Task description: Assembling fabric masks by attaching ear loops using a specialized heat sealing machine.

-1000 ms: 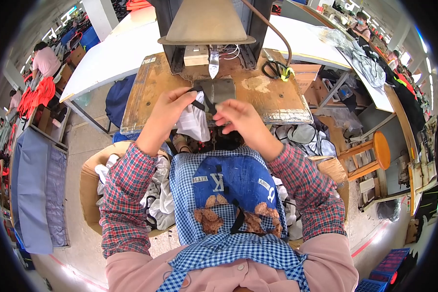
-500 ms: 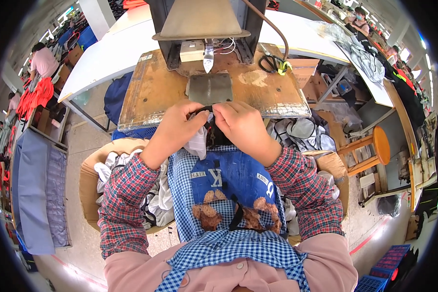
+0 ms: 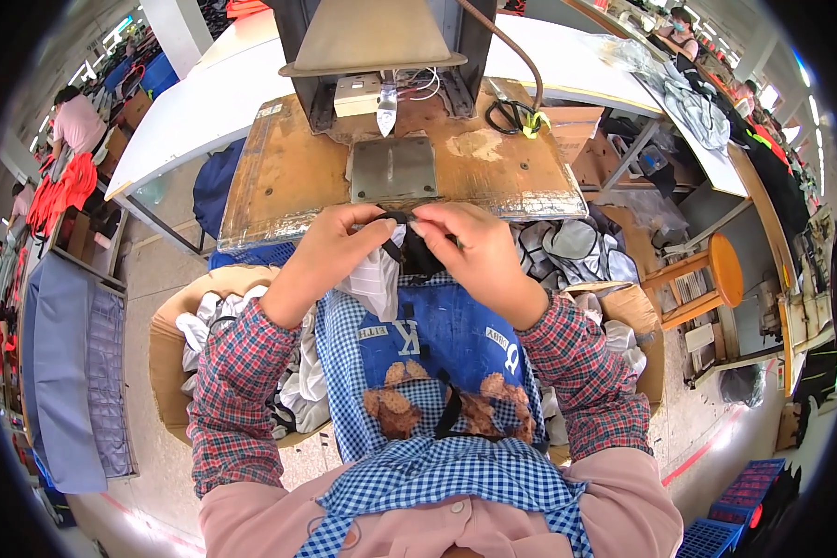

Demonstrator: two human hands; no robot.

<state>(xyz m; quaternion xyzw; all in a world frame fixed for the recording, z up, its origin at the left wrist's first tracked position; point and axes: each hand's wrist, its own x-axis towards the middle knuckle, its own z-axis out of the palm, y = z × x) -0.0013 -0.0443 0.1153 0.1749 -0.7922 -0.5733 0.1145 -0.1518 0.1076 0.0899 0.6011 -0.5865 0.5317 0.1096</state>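
My left hand (image 3: 330, 249) and my right hand (image 3: 470, 246) meet just in front of the wooden worktop (image 3: 279, 177), both pinching a small piece of black and white fabric (image 3: 381, 274). The white part hangs down over my blue checked apron (image 3: 428, 335). A thin black strap runs between my fingertips. Beyond my hands a grey metal plate (image 3: 392, 169) lies on the worktop, under the pointed head (image 3: 386, 112) of a grey machine (image 3: 372, 37).
Black scissors (image 3: 511, 116) lie at the worktop's far right. A cardboard box of white cloth pieces (image 3: 209, 335) stands at my left, grey garments (image 3: 567, 251) at my right. A wooden stool (image 3: 707, 270) is farther right. Other people work at white tables behind.
My hands have drawn back from the metal plate toward my body, bringing the fabric piece off the worktop to its front edge.
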